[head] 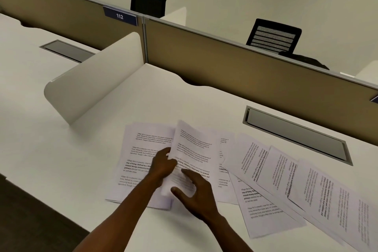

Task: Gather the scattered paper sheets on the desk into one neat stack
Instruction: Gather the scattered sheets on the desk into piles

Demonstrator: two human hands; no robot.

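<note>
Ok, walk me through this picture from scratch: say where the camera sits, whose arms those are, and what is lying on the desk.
There is no machine here. The single picture comes from a wide-angle camera worn on a person's head, looking forward and down, so the two bare arms coming in from the bottom edge are the wearer's own.

The left hand grips a sheet of printed paper by its edge, so the sheet is raised and bent. The right hand lies on the lower part of that sheet with its fingers spread.

Under the left arm is a partly gathered pile of sheets. More loose sheets fan out overlapping to the right across the white desk. Behind stand a tan partition with a sign reading 112, and black office chairs.
</note>
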